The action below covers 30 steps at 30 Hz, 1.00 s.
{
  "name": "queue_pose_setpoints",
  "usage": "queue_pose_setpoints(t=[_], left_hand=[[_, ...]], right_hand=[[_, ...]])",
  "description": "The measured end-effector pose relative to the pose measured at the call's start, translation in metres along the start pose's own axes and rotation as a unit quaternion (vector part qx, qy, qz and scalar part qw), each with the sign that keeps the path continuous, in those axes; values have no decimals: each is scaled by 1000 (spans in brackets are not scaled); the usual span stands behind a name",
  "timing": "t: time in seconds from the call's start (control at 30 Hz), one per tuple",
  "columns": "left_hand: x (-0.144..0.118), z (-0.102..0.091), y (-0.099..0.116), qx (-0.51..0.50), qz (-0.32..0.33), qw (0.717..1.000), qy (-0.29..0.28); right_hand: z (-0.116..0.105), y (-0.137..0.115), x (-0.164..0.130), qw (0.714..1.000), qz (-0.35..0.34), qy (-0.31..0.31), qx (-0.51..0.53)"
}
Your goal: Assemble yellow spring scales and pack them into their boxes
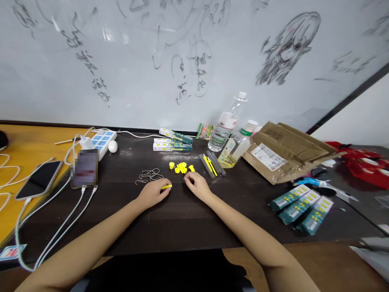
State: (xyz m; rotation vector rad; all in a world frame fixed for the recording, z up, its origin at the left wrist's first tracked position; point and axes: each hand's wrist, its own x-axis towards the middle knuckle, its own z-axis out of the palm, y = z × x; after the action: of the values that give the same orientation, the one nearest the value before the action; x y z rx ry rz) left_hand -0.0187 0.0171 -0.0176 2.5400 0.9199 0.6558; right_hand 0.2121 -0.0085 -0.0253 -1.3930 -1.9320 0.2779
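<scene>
My left hand point(154, 190) is closed in a pinch on a short yellow plastic rod point(166, 187), whose tip sticks out to the right. Just beyond that hand lie several bent wire hooks point(149, 174). My right hand point(197, 185) rests on the table with its fingers curled together; whatever they hold, if anything, is hidden. A small pile of yellow plastic pieces point(181, 167) sits right behind my right fingertips. To the right of it are clear plastic tubes point(219, 163), with yellow rods point(209, 165) among them.
Narrow printed boxes point(172, 147) are stacked at the back, and more boxes point(314, 215) lie at right. Two bottles point(223, 129) stand before a cardboard package point(273, 158). Left are phones point(39, 180), white cables point(68, 211) and a power strip point(103, 140). A whiteboard point(146, 89) closes the back.
</scene>
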Motion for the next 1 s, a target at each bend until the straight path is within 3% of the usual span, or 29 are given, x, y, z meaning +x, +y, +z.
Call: queue_pose_setpoints(t=[1.0], left_hand=[[0,-4,1,14,2,1000,-16]], right_hand=[[0,2,-1,1000,-5,-6,-14]])
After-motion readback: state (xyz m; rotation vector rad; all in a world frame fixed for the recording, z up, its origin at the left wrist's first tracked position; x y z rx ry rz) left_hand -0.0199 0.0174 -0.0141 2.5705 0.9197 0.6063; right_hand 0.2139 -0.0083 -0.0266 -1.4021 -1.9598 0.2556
